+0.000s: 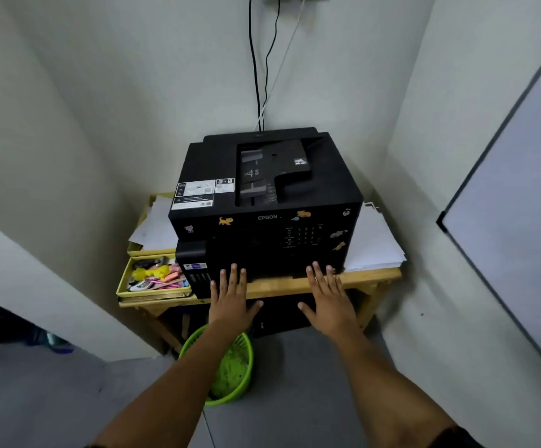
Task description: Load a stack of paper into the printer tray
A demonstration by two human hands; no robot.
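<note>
A black Epson printer (pixel 266 202) with a boxy plastic body stands on a small wooden table (pixel 372 276) in the corner of a room with pale walls. Small animal stickers (pixel 225 220) are on the printer's front edge, and white labels (pixel 194 194) are on its flat top. 2 black cables (pixel 256 76) and 1 white cable run down the wall behind it.

The left hand (pixel 230 299) is flat with the fingers straight and a little spread; the fingertips reach the lower front of the printer, near the ink tank block (pixel 193 263). The right hand (pixel 329 299) is also flat and spread, palm down, its fingertips at the lower front on the right side. Neither hand holds anything. Whether the fingertips really press on the front panel, I cannot tell. The paper tray itself is not clear to see in the dark front.

The stack of white paper (pixel 371 240) lies on the table just beside the printer, on its right side, with smooth flat sheets. More loose white sheets (pixel 154 224) lie in a yellow box on the left side. In front of that, a shallow yellow tray (pixel 122 279) holds small colourful things. Under the table, on the grey floor, stands a round green plastic basket (pixel 230 370) with a lattice wall.
</note>
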